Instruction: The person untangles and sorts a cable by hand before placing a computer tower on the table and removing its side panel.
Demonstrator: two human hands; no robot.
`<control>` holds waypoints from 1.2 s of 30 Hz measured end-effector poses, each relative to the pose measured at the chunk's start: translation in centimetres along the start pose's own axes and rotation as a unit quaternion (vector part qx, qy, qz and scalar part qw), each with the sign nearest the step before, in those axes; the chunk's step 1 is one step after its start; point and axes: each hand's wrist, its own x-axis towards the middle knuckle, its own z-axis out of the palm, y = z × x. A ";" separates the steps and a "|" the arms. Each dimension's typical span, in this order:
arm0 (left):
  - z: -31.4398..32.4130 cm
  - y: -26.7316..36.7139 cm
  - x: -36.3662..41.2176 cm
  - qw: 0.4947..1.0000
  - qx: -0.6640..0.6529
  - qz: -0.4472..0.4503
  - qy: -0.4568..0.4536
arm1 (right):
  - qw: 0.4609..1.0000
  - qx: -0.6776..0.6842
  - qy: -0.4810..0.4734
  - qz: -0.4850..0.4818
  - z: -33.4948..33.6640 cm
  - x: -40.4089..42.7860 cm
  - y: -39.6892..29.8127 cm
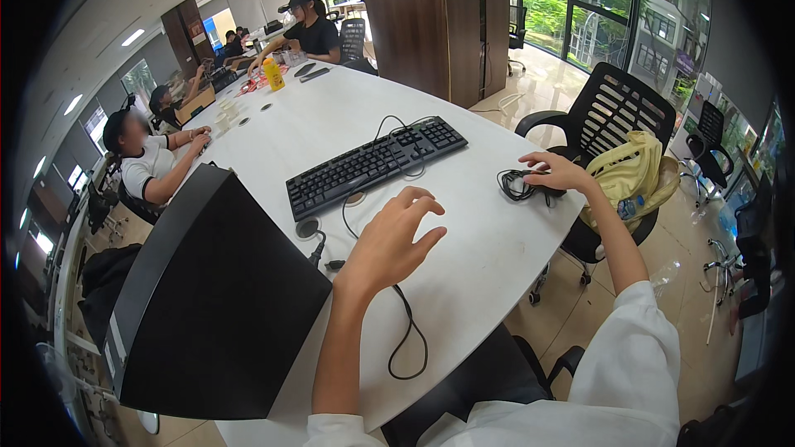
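My left hand (397, 242) hovers over the white table (484, 242) with its fingers apart and nothing in them. Beyond it lies a black computer keyboard (379, 164), its thin cable looped across the keys. Under my left wrist a black cable (410, 316) runs towards the near table edge, and a dark plug connector (335, 265) sits beside the wrist. My right hand (556, 172) is over a coiled black cable (514, 185) near the right edge, thumb and fingers spread. A dark object partly shows beneath that palm; whether they touch is unclear.
A large black computer case (217, 298) stands at left. Beyond the right edge is a mesh chair (621, 112) holding a yellow backpack (627, 167). A yellow bottle (273, 74) and cups (223, 118) stand farther back. Other people (317, 34) sit around the table.
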 end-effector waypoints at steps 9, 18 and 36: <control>-0.3 -0.2 0.1 0.999 -0.012 -0.035 -0.025 | 0.984 -0.114 0.116 -0.076 1.8 -2.3 -0.2; -0.3 -0.6 -0.3 0.999 -0.006 -0.038 -0.035 | 0.957 -0.170 0.210 -0.110 4.5 -2.3 -1.2; -4.5 -2.2 -2.6 0.973 0.061 -0.222 0.001 | 0.888 -0.260 0.354 -0.138 8.4 1.0 -10.2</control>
